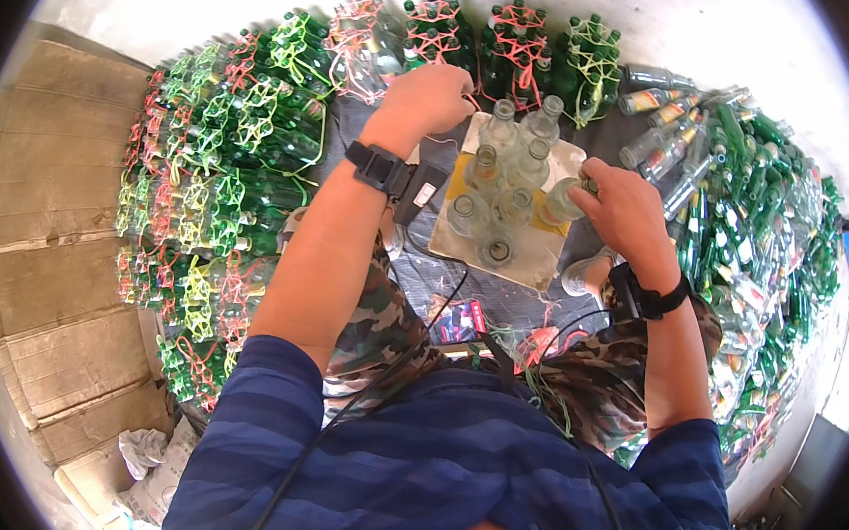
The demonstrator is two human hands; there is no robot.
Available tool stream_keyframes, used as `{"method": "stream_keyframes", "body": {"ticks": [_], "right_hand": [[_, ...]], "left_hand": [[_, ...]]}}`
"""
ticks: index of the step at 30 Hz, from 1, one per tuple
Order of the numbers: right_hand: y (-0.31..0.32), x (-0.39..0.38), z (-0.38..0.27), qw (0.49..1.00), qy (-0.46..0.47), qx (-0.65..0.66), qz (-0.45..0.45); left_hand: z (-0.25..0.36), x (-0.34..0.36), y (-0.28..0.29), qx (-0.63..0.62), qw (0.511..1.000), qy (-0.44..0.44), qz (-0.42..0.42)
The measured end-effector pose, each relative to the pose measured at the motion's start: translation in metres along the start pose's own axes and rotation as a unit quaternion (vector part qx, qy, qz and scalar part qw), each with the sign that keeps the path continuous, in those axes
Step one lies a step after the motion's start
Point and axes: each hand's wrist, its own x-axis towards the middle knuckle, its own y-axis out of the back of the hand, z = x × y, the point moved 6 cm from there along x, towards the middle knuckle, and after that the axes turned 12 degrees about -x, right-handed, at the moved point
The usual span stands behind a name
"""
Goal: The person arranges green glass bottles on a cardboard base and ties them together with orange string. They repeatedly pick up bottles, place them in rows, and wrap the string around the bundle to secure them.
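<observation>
Several clear glass bottles (518, 201) stand upright in a close group on a worn white and yellow board (533, 268) in front of me. My right hand (618, 205) is closed around the top of the rightmost bottle (557, 207), which stands on the board with the others. Beyond the board's left corner, my left hand (433, 100) is closed with its fingers pinched, and a thin red string (472, 103) shows at the fingertips. The hand itself covers most of what the left fingers hold.
Tied bundles of green bottles (278, 107) are stacked at the left and along the back wall. Loose bottles (752, 229) pile up on the right. Cardboard (72, 240) lines the left side. A red packet (458, 319) and loose string (537, 344) lie between my legs.
</observation>
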Motion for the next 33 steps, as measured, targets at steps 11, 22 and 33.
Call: {"method": "stream_keyframes", "body": {"ticks": [11,22,33], "right_hand": [[-0.007,-0.016,-0.023,0.995,0.095,-0.001,-0.032],[-0.004,-0.026,-0.043,0.986,0.146,-0.016,-0.083],[-0.002,-0.036,-0.048,0.979,0.191,-0.008,-0.073]], "left_hand": [[-0.002,-0.002,0.001,-0.011,0.999,0.007,-0.040],[-0.005,-0.003,0.002,0.009,0.999,0.035,-0.040],[-0.001,-0.003,0.002,0.013,0.998,0.033,-0.041]]}}
